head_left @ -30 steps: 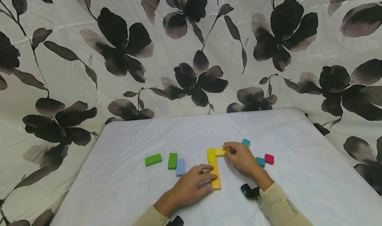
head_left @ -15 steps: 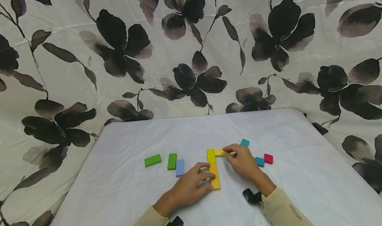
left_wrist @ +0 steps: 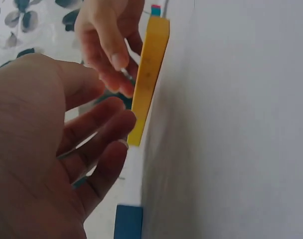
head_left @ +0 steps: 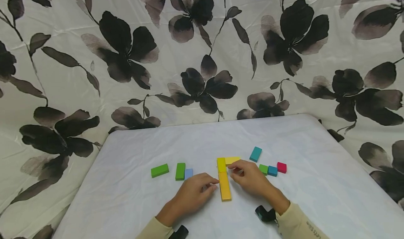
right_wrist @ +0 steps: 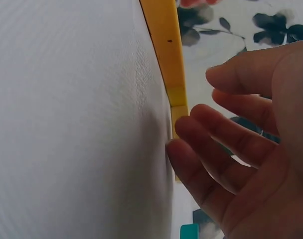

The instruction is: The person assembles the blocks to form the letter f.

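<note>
Three yellow blocks lie joined in an angle: a long orange-yellow block (head_left: pixel 225 187), a short yellow block (head_left: pixel 221 164) at its far end, and a pale yellow block (head_left: pixel 232 160) reaching right from there. My left hand (head_left: pixel 193 192) is just left of the long block, its fingers loosely bent and holding nothing, fingertips close to the block's side. On the other side, my right hand (head_left: pixel 250 177) hovers by the inner corner with relaxed fingers and nothing in them. It overlaps the pale block's near edge in the head view; the right wrist view shows its fingertips (right_wrist: pixel 177 149) near the yellow row.
Two green blocks (head_left: pixel 160 170) and a light blue block (head_left: pixel 188 173), partly behind my left hand, lie to the left. A teal block (head_left: pixel 255 154), a small green block (head_left: pixel 263 169), a blue block (head_left: pixel 273 171) and a red block (head_left: pixel 282 167) are at right. Floral cloth (head_left: pixel 176 56) hangs behind the table.
My left hand has drawn back leftward off the long yellow block. My right hand has let go of the pale yellow block and shifted left and nearer, uncovering the teal and small green blocks.
</note>
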Demonstrator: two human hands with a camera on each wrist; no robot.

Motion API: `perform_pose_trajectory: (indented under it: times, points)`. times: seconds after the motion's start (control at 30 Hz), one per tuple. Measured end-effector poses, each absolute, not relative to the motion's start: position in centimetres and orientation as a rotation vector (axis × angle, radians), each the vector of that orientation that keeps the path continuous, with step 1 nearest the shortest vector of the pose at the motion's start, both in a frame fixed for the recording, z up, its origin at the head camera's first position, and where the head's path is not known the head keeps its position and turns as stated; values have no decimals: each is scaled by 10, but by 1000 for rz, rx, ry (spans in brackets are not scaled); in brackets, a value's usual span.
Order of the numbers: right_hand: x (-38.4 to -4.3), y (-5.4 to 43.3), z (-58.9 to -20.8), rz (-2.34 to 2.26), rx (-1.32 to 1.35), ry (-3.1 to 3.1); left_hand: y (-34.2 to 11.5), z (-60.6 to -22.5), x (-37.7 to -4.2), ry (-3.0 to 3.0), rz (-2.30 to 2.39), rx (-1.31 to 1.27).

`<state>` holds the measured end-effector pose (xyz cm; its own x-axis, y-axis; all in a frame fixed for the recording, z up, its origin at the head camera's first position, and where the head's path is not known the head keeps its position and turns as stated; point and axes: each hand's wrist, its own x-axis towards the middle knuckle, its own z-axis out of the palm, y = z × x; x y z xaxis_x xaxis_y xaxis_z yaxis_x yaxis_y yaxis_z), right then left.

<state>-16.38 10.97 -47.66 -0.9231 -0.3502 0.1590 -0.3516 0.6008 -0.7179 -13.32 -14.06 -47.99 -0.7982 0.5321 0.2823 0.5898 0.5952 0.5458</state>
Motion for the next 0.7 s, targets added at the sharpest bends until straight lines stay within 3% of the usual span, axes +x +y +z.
perform_pose_trajectory:
  times: [0.33, 0.7]
  points:
    - [-161, 108, -475, 1324, 766, -2874, -165, -468, -142, -2803, -881, -716]
    - [-161, 109, -474, 1114, 879, -3031, -196, -456, -153, -2769, -803, -630]
